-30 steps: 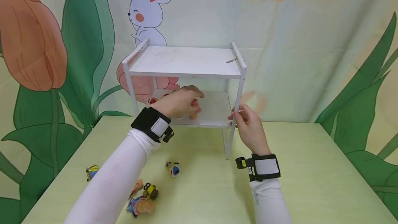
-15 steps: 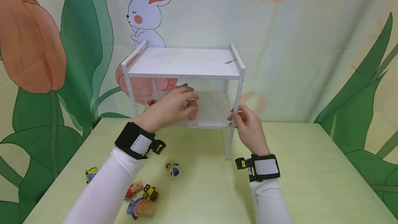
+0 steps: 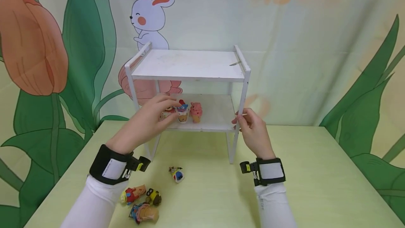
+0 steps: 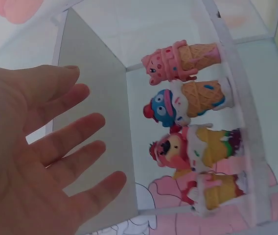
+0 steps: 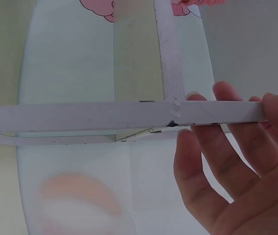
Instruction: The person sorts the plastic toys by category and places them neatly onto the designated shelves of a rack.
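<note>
On the lower board of a white two-tier rack stand several small ice-cream-cone figurines in a row. A pink cat cone figurine is at the right end, beside a blue-faced cone figurine with a red top. Further left are a pink bear-faced one and one with white cream, partly hidden in the head view. My left hand is in front of them, fingers apart and holding nothing. With thumb and fingers, my right hand grips the rack's front right post.
Loose figurines lie on the pale green table: a red-and-yellow one, a yellow-and-brown one, a blue-and-pink cone one and a white-and-blue one. A printed curtain hangs behind the rack.
My left hand has drawn back to the left from the pink cat cone figurine, leaving it upright on the lower board. The right hand keeps its grip on the post.
</note>
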The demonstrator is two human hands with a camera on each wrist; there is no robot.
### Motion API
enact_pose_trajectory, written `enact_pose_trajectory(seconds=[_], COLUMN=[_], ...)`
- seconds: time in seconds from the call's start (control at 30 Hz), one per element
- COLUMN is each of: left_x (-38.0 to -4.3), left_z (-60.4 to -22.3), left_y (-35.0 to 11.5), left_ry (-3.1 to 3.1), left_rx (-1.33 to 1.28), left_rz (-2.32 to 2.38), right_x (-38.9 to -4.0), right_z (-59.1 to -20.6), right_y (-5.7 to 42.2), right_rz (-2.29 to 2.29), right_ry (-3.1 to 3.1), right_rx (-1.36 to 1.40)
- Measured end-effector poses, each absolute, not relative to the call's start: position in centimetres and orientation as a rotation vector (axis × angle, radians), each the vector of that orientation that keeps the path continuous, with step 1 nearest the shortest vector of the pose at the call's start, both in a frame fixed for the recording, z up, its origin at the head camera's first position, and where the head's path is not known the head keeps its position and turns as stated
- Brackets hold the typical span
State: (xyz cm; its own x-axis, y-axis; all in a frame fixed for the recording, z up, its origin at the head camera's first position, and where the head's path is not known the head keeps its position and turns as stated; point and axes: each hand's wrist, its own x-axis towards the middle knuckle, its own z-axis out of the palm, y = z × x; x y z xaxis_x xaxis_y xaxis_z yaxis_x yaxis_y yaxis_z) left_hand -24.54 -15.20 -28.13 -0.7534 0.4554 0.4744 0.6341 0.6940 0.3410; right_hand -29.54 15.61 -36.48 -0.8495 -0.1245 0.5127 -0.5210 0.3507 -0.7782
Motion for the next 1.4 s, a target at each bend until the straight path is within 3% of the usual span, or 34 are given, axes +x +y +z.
enact_pose_trajectory(seconds=[0.77, 1.4], left_x=[-22.1, -20.9], left_z=[-36.0, -39.7], left_y=[-18.7, -19.7], left_ry=[-2.729, -2.767], left_rx=[-0.703, -0.643], left_rz=[-0.884, -0.903], right_x=[-29.7, -29.7], right_z=[-36.6, -36.7], right_y=[15.7, 15.8], right_rz=[1.492, 1.494], right_ry=[-2.253, -2.267], right_rx=[0.562, 0.57])
